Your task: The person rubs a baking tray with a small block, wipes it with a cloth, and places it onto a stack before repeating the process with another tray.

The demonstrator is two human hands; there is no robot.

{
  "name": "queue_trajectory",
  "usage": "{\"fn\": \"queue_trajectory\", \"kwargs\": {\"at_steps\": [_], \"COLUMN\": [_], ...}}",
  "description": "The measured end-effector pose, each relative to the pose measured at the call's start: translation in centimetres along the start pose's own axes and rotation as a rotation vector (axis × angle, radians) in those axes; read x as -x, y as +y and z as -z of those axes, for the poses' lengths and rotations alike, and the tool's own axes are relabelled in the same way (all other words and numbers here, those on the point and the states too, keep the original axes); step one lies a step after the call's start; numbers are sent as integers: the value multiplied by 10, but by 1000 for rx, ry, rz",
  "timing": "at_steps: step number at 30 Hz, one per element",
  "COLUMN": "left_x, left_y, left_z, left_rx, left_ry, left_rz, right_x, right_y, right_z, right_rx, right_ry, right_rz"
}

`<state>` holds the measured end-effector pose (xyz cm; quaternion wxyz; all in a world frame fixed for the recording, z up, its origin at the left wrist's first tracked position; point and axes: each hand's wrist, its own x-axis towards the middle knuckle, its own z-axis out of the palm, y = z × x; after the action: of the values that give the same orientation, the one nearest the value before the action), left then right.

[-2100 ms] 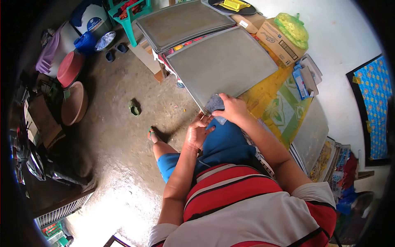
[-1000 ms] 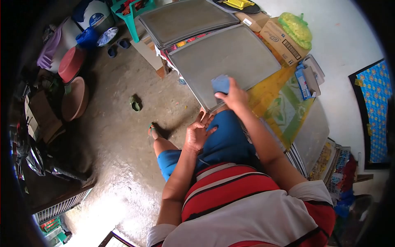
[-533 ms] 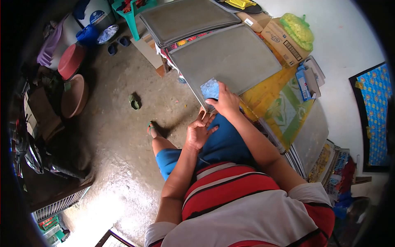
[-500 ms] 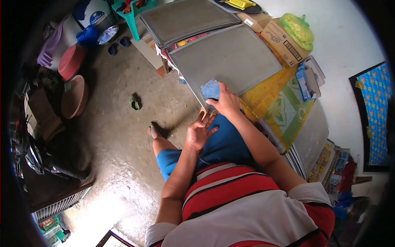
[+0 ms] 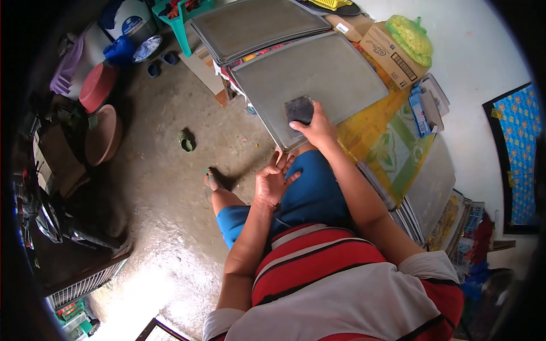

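Right hand pressing dark cloth on big metal tray, left hand idle on thigh.
Large grey tray [image 5: 318, 71] at 12 o'clock, second tray [image 5: 256, 25] stacked at 11. Cardboard box [image 5: 389, 54] at 1. Right hand [image 5: 319, 129] grasps dark cloth [image 5: 299, 109] flat on the tray's near edge. Left hand [image 5: 273, 183] released, fingers spread on blue shorts [image 5: 313, 193], holding nothing.
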<state>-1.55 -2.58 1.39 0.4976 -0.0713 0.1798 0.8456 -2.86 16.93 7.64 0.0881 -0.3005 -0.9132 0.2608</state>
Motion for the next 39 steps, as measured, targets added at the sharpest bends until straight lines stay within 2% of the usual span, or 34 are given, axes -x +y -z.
{"fn": "queue_trajectory", "kwargs": {"at_steps": [2, 6, 9, 12, 15, 19, 23, 27, 30, 31, 35, 36, 39], "left_x": [0, -1, 2, 0, -2, -6, -4, -7, -6, -5, -7, -8, -7], "left_y": [-1, -3, 0, -3, -4, -5, -5, -4, -2, -2, -4, -4, -2], "left_z": [-2, -3, -7, 1, 2, 8, 6, 2, 4, 3, 2, 1, 0], "left_rx": [-15, -2, -6, 26, 44, 80, 46, 47, 70, 65, 1, -2, -8], "left_ry": [-11, -14, -5, -19, -40, -21, -9, -57, -22, -16, -82, -84, -86], "left_rz": [-3, -10, -17, -19, -12, -20, -29, -18, -26, -28, -17, -18, -23], "right_x": [0, 11, 7, -2, 9, 5, 6, 4, -3, 0, 9, 11, 13], "right_y": [2, -17, -28, -14, -16, -12, -8, -16, -8, -15, -14, -18, -26], "right_z": [4, -29, -20, -4, -20, -25, -9, -34, -22, -2, -24, -33, -38], "right_rx": [150, 133, -7, 85, 223, 176, 224, 184, -2, 40, 125, 108, 65], "right_ry": [-52, -110, -86, -73, -133, -10, -36, -29, -80, -121, -138, -94, -68], "right_rz": [-66, 161, 108, 28, 57, 160, 37, 134, 23, -38, 3, 135, 110]}}
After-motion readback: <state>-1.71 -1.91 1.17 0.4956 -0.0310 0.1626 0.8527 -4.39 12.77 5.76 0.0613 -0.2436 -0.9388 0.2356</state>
